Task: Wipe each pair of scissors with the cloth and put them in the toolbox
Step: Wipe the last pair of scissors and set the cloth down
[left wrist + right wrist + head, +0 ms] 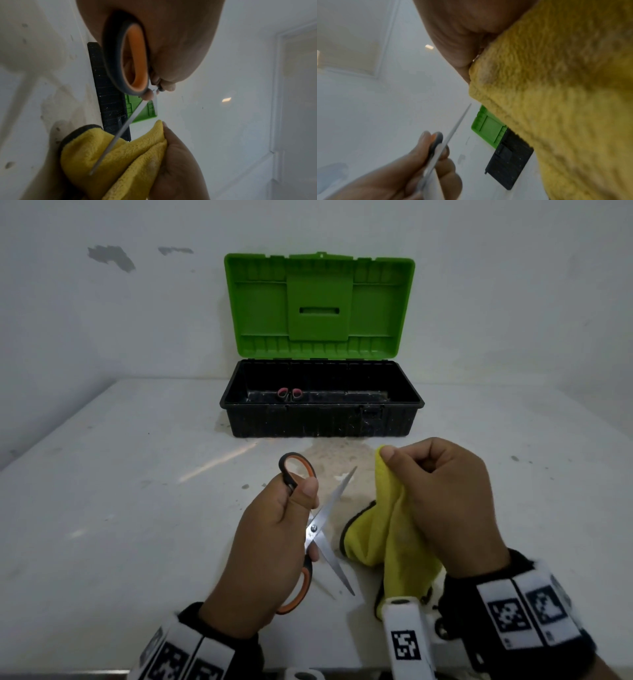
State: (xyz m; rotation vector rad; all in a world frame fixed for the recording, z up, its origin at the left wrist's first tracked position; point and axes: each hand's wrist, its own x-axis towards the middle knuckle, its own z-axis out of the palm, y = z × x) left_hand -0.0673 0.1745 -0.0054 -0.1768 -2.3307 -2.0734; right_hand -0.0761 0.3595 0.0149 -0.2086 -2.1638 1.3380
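Left hand [270, 546], lower centre: clamped round orange-handled scissors [320, 525], blades spread wide. Right hand [448, 501], lower right: pinching a folded yellow cloth [383, 529], just beside the blades, apart. Beyond, upper centre on the desk [120, 491]: open toolbox [322, 419], red-handled pair [289, 394] inside. Risk: open edges snagging cloth or nicking fingertips while wiping.

two pairs of scissors [313, 529], one cloth [387, 529], one toolbox [322, 419], two hands [260, 556]

Red-handled scissors [289, 394] in toolbox [322, 419]: blades hidden by front wall; right wrist view blurred.
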